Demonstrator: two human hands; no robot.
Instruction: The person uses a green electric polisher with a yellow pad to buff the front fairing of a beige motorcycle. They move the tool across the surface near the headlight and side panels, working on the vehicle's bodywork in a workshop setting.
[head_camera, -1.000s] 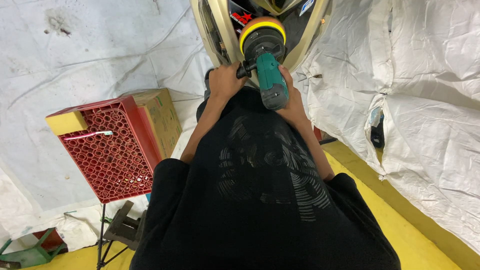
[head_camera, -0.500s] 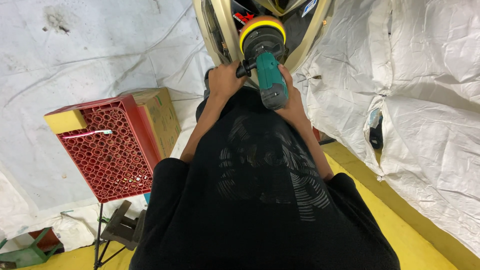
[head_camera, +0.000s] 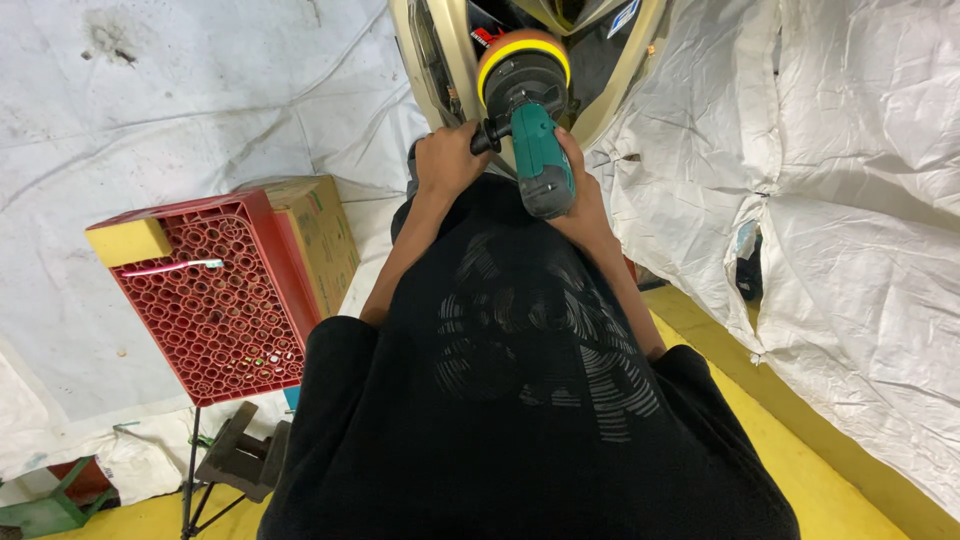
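From my remote seat I see both arms stretched forward, the left hand (head_camera: 447, 160) wrapped tight around the black side handle of the green polisher (head_camera: 535, 150), the right hand (head_camera: 583, 205) clamped on the tool's rear body from the right. The polisher sits at the far centre, its yellow foam pad (head_camera: 522, 52) against the cream body panel (head_camera: 425, 60). A red crate (head_camera: 215, 300) with a yellow sponge (head_camera: 128, 241) stands to the left, white sheeting (head_camera: 850, 200) hangs on the right.

cardboard box (head_camera: 318, 232): brown, rectangular, standing just behind the red crate (head_camera: 215, 300), against the white sheeting
box label (head_camera: 315, 201): small green mark
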